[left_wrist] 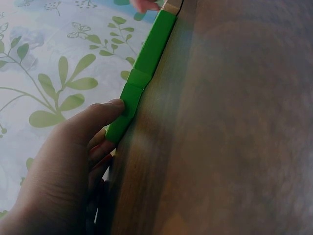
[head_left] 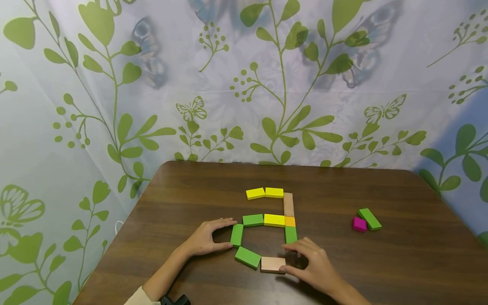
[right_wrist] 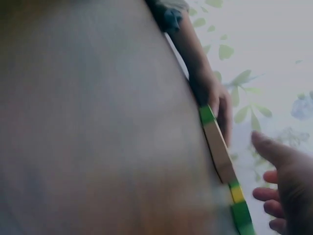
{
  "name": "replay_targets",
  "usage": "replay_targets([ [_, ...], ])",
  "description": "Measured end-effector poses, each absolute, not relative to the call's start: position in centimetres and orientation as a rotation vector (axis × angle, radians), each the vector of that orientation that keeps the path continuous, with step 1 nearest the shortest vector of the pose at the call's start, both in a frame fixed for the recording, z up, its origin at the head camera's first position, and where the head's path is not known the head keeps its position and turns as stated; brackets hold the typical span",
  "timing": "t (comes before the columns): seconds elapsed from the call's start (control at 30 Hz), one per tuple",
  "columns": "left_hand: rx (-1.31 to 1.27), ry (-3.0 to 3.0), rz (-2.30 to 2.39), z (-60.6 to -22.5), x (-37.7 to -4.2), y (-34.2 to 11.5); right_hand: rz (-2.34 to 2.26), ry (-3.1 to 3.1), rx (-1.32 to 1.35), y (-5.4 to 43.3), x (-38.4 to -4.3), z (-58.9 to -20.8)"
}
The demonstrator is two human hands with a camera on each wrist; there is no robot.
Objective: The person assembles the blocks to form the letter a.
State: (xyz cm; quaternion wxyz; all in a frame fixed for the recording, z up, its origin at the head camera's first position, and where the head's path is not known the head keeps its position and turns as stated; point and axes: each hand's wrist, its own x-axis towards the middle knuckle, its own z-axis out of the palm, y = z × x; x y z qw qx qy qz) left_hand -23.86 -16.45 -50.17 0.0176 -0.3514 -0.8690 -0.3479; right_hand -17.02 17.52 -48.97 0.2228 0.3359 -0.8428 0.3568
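Flat wooden blocks lie end to end in a lowercase "a" outline on the table. My left hand [head_left: 203, 239] pinches the green block [head_left: 237, 235] on the outline's left side, thumb at its near end and a finger at its far end. In the left wrist view the thumb lies against that green block [left_wrist: 123, 110]. My right hand [head_left: 316, 262] hovers by the lower right corner, fingers spread, with the thumb near the plain wood block [head_left: 273, 264] and fingertips near the right green block [head_left: 291, 235]. The right wrist view shows this hand [right_wrist: 288, 181] with nothing between thumb and fingers.
Another green block [head_left: 248, 257] continues the bottom of the outline. Yellow blocks [head_left: 274, 220], an orange piece [head_left: 290, 221] and an upright-running plain block [head_left: 288, 205] form its upper parts. A magenta block [head_left: 359, 224] and a loose green block [head_left: 370, 219] lie to the right.
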Motion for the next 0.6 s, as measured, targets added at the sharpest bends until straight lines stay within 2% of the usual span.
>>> replay_targets([
  [0.23,-1.09,-2.697,-1.084,-50.2,-23.9,-16.4,0.846,-2.331,0.744,21.1,-19.2,-48.5],
  [0.6,-1.085,-2.703,-1.083,-50.2,-23.9,-16.4,0.754,-2.369,0.304,29.6,-21.7,-49.3],
])
